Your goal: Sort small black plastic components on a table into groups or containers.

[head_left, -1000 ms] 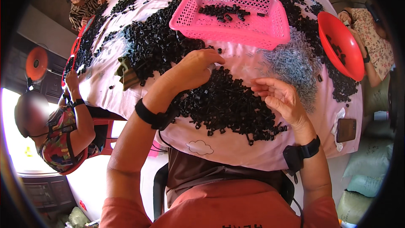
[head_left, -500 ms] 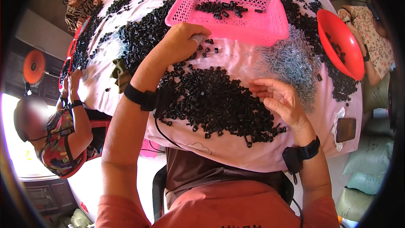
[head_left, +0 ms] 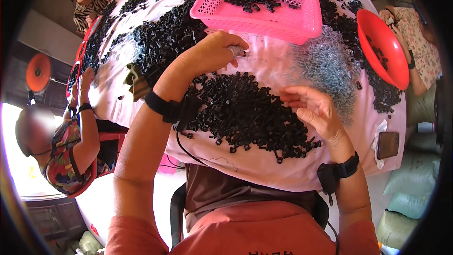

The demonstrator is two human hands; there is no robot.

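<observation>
My left hand (head_left: 207, 53) is over the table just in front of the pink basket (head_left: 264, 27), its fingers curled inward and a pale wrap showing on one finger. A small black piece shows at its fingertips; what else the fingers hold is hidden. My right hand (head_left: 315, 109) rests at the right edge of a heap of small black plastic parts (head_left: 247, 115), thumb and fingers apart and loosely bent, with nothing seen in it. Some black parts lie inside the basket.
Clear little pieces (head_left: 328, 63) are piled right of the basket. More black parts (head_left: 165, 33) spread at the left. A red basin (head_left: 398, 66) and a phone (head_left: 388, 144) lie to the right. Co-workers sit at both sides, one at the near left (head_left: 71, 153).
My left hand has shifted a little to the right, and the loose black parts that lay beside it no longer show there. My right hand has stayed in place.
</observation>
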